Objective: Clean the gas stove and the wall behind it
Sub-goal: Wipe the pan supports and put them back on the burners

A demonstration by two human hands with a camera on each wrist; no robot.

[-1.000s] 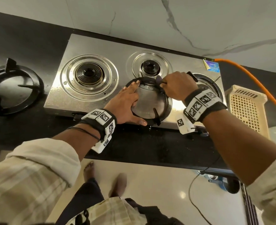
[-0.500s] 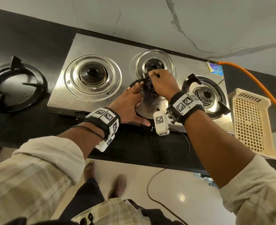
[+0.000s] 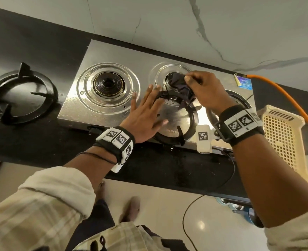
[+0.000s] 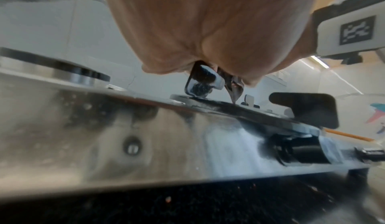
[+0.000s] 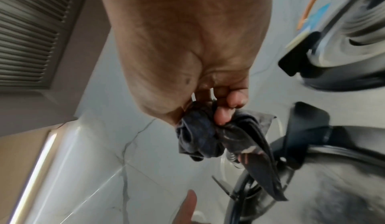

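On the stove: the gas stove (image 3: 117,57) is a shiny steel box on the dark table (image 3: 31,46), with the wall (image 3: 167,20) right behind it.
Right hand: the right hand (image 3: 205,89) is over the stove's middle burner (image 3: 173,77), at the back. Its fingers (image 5: 222,115) are pinched tight on a dark cloth (image 3: 181,86).
Cloth: it is bunched on the middle burner and hangs down onto the black pan ring (image 3: 176,120) at the stove's front.
Left hand: the left hand (image 3: 146,113) lies flat on the stove's front, fingers straight and spread, grasping nothing. It touches the left side of the pan ring.
What changed: half a second ago the right hand was lower, on the pan ring. Now it has moved back to the middle burner with the cloth. The left hand's fingers have opened wider.
Other things: a second pan ring (image 3: 21,95) sits on the table left of the stove. A cream basket (image 3: 285,142) sits right of the stove. An orange hose (image 3: 283,95) runs from the stove's back right corner.
Hard to see: the stove's right burner is mostly hidden by the right wrist. The left wrist view shows only the palm, blurry. The basket is cut off at the edge.
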